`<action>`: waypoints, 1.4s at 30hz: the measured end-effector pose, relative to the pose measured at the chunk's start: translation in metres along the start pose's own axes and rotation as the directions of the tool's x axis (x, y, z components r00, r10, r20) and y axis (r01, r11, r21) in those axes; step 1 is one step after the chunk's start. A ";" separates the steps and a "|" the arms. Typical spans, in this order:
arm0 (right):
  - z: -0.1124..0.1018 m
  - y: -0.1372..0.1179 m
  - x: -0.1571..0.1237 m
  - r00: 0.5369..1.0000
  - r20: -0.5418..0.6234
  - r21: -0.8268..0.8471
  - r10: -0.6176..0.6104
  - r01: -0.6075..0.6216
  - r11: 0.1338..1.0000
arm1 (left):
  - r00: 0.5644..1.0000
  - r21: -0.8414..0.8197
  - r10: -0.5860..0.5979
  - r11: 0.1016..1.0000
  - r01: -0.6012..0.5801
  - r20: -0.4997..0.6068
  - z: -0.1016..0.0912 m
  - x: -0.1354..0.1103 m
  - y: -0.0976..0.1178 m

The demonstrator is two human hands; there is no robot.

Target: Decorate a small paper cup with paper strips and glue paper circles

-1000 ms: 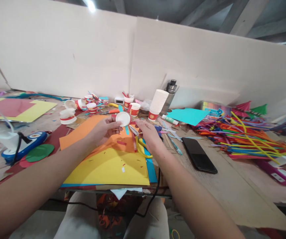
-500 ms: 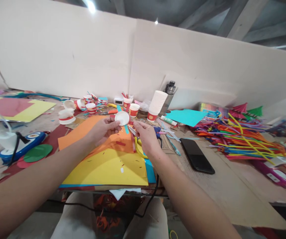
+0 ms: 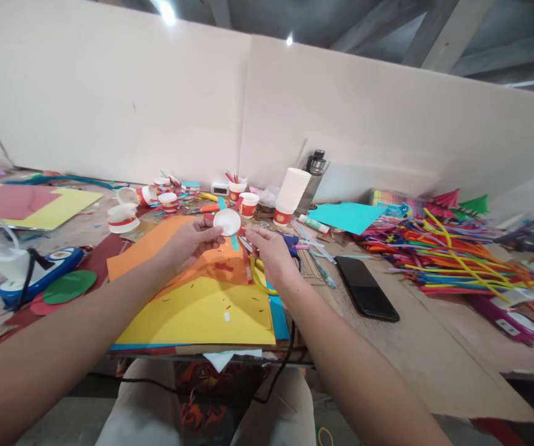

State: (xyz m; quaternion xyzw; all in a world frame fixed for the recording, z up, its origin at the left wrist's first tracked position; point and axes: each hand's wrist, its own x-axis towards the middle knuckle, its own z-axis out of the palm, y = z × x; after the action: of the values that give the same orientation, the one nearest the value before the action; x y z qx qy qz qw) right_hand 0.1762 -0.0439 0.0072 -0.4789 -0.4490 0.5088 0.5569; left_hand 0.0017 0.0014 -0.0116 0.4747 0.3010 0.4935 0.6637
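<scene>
Over the orange paper point(image 3: 146, 244), my left hand point(image 3: 195, 241) is closed on the edge of a cut-down paper cup point(image 3: 227, 222). Its round white bottom faces me, with blue and red paper strips sticking out around it. At the cup's right side, my right hand point(image 3: 267, 248) pinches a small red paper strip point(image 3: 243, 231). A metal blade shows under its fingers, with a yellow loop point(image 3: 258, 279) below; whether the hand holds these is unclear. Yellow paper point(image 3: 202, 319) with small scraps lies beneath.
Behind my hands stand a paper cup point(image 3: 249, 204), stacked cups point(image 3: 291, 197) and several cut cups point(image 3: 122, 218). To the right lie a phone point(image 3: 367, 288) and pipe cleaners point(image 3: 457, 260). A power strip point(image 3: 39, 275) is on the left. A black cord point(image 3: 290, 347) hangs over the table edge.
My hands keep nearly the same hold on the cut-down cup. The view has shifted very slightly. A blurred hand at the far right edge is no longer seen.
</scene>
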 end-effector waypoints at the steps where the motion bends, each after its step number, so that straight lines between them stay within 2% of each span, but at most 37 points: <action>1: 0.000 0.000 -0.001 1.000 -0.003 -0.018 -0.005 0.004 1.000 | 1.000 0.000 -0.002 1.000 0.002 0.002 0.000 0.000 0.000; 11: 0.002 0.006 0.001 0.998 -0.018 0.067 -0.053 0.054 0.996 | 1.000 -0.005 0.025 1.000 -0.025 0.008 -0.001 0.000 -0.002; 16: 0.001 0.013 0.005 0.999 -0.001 0.098 -0.047 0.047 0.994 | 1.000 -0.026 0.019 0.999 -0.018 0.014 -0.002 0.001 -0.001; 22: -0.004 0.010 0.009 1.000 0.007 0.198 0.006 -0.007 0.980 | 1.000 -0.061 -0.021 0.998 0.020 -0.010 -0.003 0.003 0.001; 27: -0.010 0.008 0.010 1.000 0.017 0.115 0.024 -0.026 0.993 | 0.998 -0.013 -0.069 0.998 0.069 -0.010 -0.003 0.002 0.001; 33: -0.008 0.008 0.006 0.994 0.101 0.032 0.030 -0.033 0.999 | 0.998 0.028 -0.059 0.998 0.059 -0.009 -0.001 0.001 0.000; 42: -0.006 0.002 0.003 0.997 0.065 0.022 0.035 -0.037 0.999 | 0.998 0.036 -0.067 0.997 0.066 0.005 0.002 0.000 0.003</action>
State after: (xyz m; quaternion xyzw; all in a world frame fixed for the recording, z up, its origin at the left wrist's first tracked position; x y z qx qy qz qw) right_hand 0.1820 -0.0417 0.0045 -0.4639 -0.4521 0.5390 0.5384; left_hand 0.0026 0.0012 -0.0083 0.4778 0.3235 0.4642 0.6720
